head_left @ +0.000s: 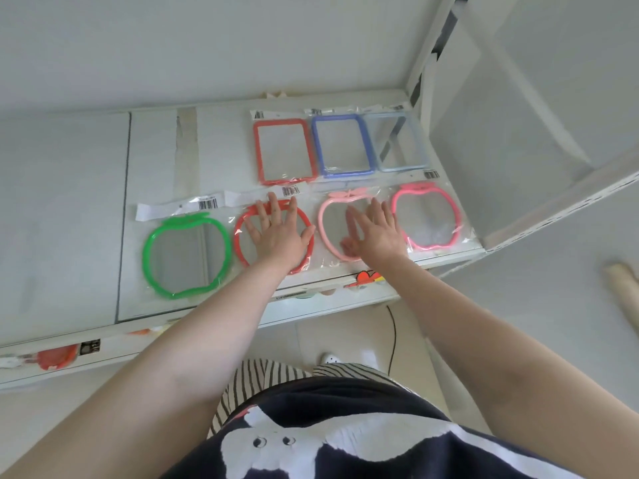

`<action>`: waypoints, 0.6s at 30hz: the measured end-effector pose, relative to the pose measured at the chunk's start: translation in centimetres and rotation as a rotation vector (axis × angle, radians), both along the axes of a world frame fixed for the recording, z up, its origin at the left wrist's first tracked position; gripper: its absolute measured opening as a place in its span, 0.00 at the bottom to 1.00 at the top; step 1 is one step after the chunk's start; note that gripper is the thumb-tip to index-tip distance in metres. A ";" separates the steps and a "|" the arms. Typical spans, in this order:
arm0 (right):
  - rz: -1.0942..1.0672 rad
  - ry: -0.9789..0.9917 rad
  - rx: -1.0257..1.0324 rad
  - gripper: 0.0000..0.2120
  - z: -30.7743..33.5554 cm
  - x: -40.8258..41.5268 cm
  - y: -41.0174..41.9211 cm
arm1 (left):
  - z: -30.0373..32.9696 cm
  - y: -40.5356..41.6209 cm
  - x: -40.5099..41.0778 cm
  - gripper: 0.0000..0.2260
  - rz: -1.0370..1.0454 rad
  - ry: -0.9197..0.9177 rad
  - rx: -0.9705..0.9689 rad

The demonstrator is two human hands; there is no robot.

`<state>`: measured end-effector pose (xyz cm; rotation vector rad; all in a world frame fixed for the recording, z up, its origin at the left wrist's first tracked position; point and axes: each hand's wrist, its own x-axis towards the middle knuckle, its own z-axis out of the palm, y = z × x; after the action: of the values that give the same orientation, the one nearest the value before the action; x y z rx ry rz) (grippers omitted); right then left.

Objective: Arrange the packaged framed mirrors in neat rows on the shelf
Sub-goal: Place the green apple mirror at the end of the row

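Fingers [273,209] of the left hand [276,229] lie straight and spread, palm down, flat on the red apple-shaped plastic-framed mirror in its clear bag [242,243]; nothing is gripped. Fingers [352,219] of the right hand [373,229] are likewise straight, slightly blurred, pressed flat on the pale pink apple-shaped framed mirror in its clear bag [326,229], just right of centre frame.

Nearest, bottom of frame: dark shirt with a white animal print [311,444], striped cloth [256,375] above it, both bare forearms reaching up toward mid-frame.

White metal shelf [155,157], mid-frame, tilted in view. Front row, left to right: green apple-shaped framed mirror in clear bag [186,254], apart from the red one; red; pale pink; bright pink apple-shaped framed mirror in clear bag [428,216] at the right end, its bag touching the pale pink one's bag. All four lie flat, barcode tags toward the back.

Back row, upper centre to right: red rectangular framed mirror in clear bag [283,150], blue rectangular framed mirror in clear bag [342,146], pale grey-blue rectangular framed mirror in clear bag [397,143], side by side, bags touching or overlapping. This row spans only the right part of the shelf.

White wall [173,46] fills the upper left behind the shelf.
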<state>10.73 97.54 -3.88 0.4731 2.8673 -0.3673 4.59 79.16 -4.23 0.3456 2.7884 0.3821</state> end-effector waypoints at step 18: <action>-0.063 0.186 -0.022 0.29 -0.4 0.8 4.7 | -0.5 1.6 1.2 0.30 -0.064 0.156 0.014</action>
<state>11.51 102.24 -4.32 0.5530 3.0291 -0.4772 5.79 80.80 -4.74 0.4858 2.9190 0.3745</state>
